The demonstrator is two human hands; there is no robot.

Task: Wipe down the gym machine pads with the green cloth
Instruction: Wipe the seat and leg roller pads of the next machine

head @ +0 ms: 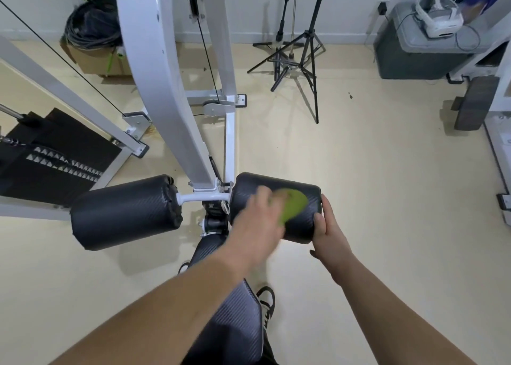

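Note:
Two black roller pads stick out from the white machine frame (177, 121): the left pad (124, 212) and the right pad (301, 226). My left hand (257, 220), blurred, holds the green cloth (294, 205) against the top of the right pad. My right hand (329, 226) grips the right pad's outer end, thumb on its front. Below them, the black seat pad (235, 317) runs toward me, partly hidden by my left forearm.
The weight stack (52, 157) and a slanted white bar stand at the left. Black tripods (298, 57) stand on the beige floor behind. A grey bin (414, 54) with a white headset is at the far right, beside another machine. A shoe (266, 301) shows beside the seat.

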